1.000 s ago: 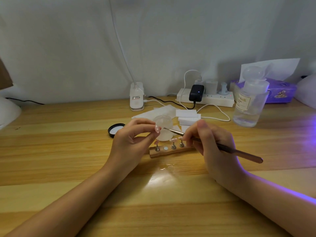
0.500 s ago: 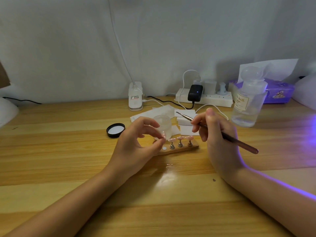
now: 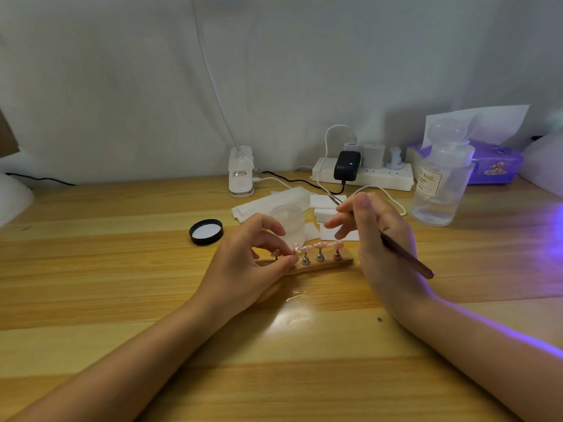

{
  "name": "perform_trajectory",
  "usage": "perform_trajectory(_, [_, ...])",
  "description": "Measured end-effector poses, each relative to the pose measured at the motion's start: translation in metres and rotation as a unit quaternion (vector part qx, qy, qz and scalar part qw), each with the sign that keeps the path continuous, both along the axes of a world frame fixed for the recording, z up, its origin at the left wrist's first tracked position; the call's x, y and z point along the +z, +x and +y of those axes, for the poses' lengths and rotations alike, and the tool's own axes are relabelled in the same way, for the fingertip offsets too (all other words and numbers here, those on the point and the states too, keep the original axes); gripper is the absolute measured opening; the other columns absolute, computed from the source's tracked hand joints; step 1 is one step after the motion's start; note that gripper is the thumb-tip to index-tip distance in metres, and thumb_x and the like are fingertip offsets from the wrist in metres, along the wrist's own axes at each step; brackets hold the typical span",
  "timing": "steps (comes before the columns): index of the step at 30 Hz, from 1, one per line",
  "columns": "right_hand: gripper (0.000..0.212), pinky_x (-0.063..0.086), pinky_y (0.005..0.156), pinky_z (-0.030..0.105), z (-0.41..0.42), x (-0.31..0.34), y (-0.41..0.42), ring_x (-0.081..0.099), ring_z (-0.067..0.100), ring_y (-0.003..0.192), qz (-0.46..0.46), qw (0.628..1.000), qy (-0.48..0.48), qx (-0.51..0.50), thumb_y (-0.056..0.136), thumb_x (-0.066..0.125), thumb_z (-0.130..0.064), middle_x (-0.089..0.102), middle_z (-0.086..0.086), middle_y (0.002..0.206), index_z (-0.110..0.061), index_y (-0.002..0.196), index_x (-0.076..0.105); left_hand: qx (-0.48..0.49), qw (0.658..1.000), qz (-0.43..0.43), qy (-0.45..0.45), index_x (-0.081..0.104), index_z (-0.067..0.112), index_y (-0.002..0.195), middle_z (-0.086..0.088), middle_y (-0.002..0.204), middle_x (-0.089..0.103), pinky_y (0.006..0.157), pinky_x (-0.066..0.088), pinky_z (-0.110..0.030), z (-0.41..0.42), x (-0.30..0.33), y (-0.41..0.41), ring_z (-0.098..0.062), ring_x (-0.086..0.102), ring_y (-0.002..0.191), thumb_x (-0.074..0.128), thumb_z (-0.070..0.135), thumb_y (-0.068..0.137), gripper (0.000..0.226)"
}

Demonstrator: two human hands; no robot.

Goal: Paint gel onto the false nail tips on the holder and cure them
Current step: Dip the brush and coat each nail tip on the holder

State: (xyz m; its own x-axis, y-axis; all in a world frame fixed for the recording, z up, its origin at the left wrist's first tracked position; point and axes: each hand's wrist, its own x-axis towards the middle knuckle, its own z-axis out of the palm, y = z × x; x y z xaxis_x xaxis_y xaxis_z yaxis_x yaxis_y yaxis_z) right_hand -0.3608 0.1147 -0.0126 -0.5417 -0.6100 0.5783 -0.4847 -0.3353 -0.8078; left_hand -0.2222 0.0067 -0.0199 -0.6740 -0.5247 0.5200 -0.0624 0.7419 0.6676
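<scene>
A wooden nail holder (image 3: 323, 264) lies mid-table with metal stands carrying pink false nail tips (image 3: 320, 245). My left hand (image 3: 243, 266) pinches one nail tip on its stand (image 3: 296, 248) between thumb and forefinger at the holder's left part. My right hand (image 3: 380, 248) hovers just right of the holder and grips a thin brown gel brush (image 3: 406, 257), its metal tip (image 3: 334, 199) pointing up and left, away from the nails. A frosted gel jar (image 3: 289, 222) stands behind the holder, its black lid (image 3: 206, 232) to the left.
White wipes (image 3: 274, 202) and foam blocks (image 3: 327, 205) lie behind the jar. A power strip (image 3: 380, 176) with plugs, a clip lamp base (image 3: 241, 175), a clear pump bottle (image 3: 438, 184) and a purple tissue box (image 3: 496, 166) line the back. Violet light glows at right.
My left hand lowered the pinched nail tip down to the holder. My right hand lifted the brush away, up and to the right, then settled beside the holder.
</scene>
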Motion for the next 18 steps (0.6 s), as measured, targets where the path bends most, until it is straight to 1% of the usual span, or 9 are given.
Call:
perform_trajectory(2, [0.03,0.046,0.06,0.009,0.0,-0.001,0.0,0.061,0.0,0.068,0.021,1.0,0.0,0.006,0.089,0.032,-0.051,0.065,-0.011,0.069,-0.031,0.084,0.055,0.0,1.0,-0.005,-0.004,0.049,0.031,0.088,0.014,0.075,0.069,0.061,0.043,-0.01,0.0,0.0,0.0,0.003,0.06,0.076,0.077,0.017,0.069,0.036])
perform_trajectory(4, [0.027,0.048,0.062,0.016,0.0,-0.002,-0.001,0.061,0.003,0.069,0.058,0.998,0.015,0.003,0.089,0.041,-0.053,0.065,-0.011,0.072,-0.032,0.083,0.057,0.001,1.0,-0.009,-0.006,0.049,0.032,0.086,0.014,0.074,0.069,0.061,0.041,-0.01,-0.001,-0.001,0.0,0.004,0.059,0.076,0.077,0.017,0.07,0.036])
perform_trajectory(6, [0.02,0.05,0.066,0.029,-0.001,-0.003,-0.002,0.06,0.008,0.072,0.143,0.989,0.03,-0.025,0.085,0.049,-0.045,0.063,-0.011,0.072,-0.028,0.081,0.059,0.002,1.0,-0.011,-0.005,0.049,0.032,0.085,0.014,0.074,0.069,0.059,0.039,-0.01,-0.002,-0.001,-0.001,0.004,0.058,0.075,0.078,0.016,0.07,0.036])
perform_trajectory(7, [0.016,0.049,0.068,0.034,-0.003,-0.003,-0.003,0.06,0.009,0.073,0.196,0.979,0.036,-0.04,0.084,0.054,-0.038,0.062,-0.012,0.073,-0.024,0.082,0.06,0.001,1.0,-0.011,-0.005,0.049,0.031,0.085,0.015,0.073,0.069,0.059,0.038,-0.01,-0.002,-0.002,-0.001,0.004,0.058,0.074,0.078,0.015,0.07,0.036])
perform_trajectory(8, [0.012,0.048,0.07,0.035,-0.004,-0.004,-0.004,0.059,0.01,0.074,0.244,0.967,0.047,-0.052,0.081,0.059,-0.031,0.062,-0.012,0.076,-0.019,0.083,0.061,0.0,1.0,-0.011,-0.005,0.049,0.031,0.086,0.015,0.073,0.069,0.058,0.037,-0.01,-0.002,-0.002,-0.001,0.004,0.057,0.073,0.078,0.015,0.07,0.036])
perform_trajectory(9, [0.013,0.047,0.073,0.034,-0.005,-0.005,-0.004,0.059,0.01,0.076,0.284,0.955,0.064,-0.062,0.077,0.063,-0.026,0.062,-0.011,0.078,-0.016,0.085,0.061,-0.001,1.0,-0.012,-0.004,0.049,0.031,0.086,0.015,0.073,0.068,0.059,0.037,-0.009,-0.002,-0.002,-0.001,0.005,0.057,0.073,0.078,0.015,0.07,0.036])
perform_trajectory(11, [0.018,0.041,0.078,0.03,-0.007,-0.007,-0.006,0.058,0.01,0.078,0.324,0.939,0.098,-0.062,0.071,0.065,-0.024,0.063,-0.01,0.08,-0.017,0.087,0.061,-0.003,1.0,-0.015,0.002,0.05,0.029,0.086,0.015,0.073,0.068,0.06,0.037,-0.007,-0.002,-0.003,-0.001,0.007,0.058,0.073,0.078,0.015,0.07,0.035])
perform_trajectory(15, [0.022,0.031,0.082,0.023,-0.012,-0.011,-0.011,0.05,0.002,0.08,0.346,0.929,0.124,-0.042,0.069,0.066,-0.03,0.056,-0.019,0.079,-0.023,0.088,0.057,-0.007,1.0,-0.026,0.011,0.051,0.026,0.087,0.015,0.074,0.068,0.061,0.037,-0.005,-0.003,-0.003,-0.002,0.01,0.057,0.071,0.078,0.014,0.07,0.034])
perform_trajectory(18, [0.021,0.028,0.081,0.016,-0.016,-0.013,-0.012,0.042,-0.004,0.078,0.365,0.922,0.124,-0.036,0.071,0.065,-0.035,0.049,-0.024,0.077,-0.029,0.087,0.053,-0.012,0.999,-0.03,0.009,0.051,0.027,0.088,0.016,0.077,0.067,0.06,0.038,-0.005,-0.004,-0.003,-0.002,0.012,0.056,0.069,0.077,0.014,0.071,0.034])
